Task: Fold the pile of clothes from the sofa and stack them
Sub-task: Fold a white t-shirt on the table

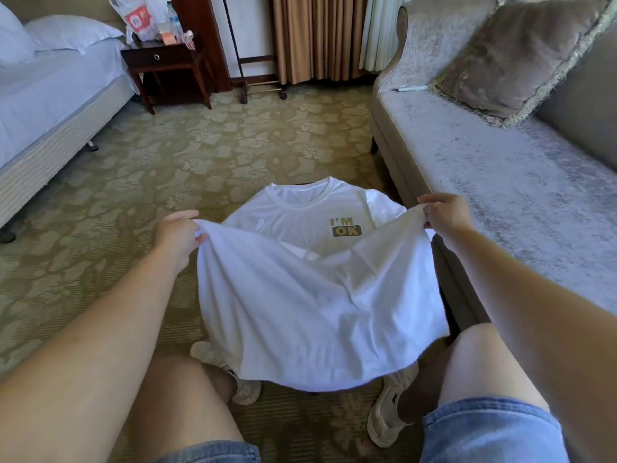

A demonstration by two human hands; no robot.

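Note:
A white T-shirt (310, 295) with an "I'M OK" print lies spread over a low surface in front of my knees, collar pointing away from me. Its lower part is lifted and pulled toward the collar. My left hand (180, 232) pinches the hem's left corner. My right hand (444, 213) pinches the right corner at about the same height. The surface under the shirt is hidden by the cloth.
A grey sofa (500, 182) with a fringed cushion (514, 58) runs along the right. A bed (50, 91) stands at the left, with a dark nightstand (167, 61) holding bags behind it. Patterned carpet (200, 145) covers the floor. My knees and shoes are below the shirt.

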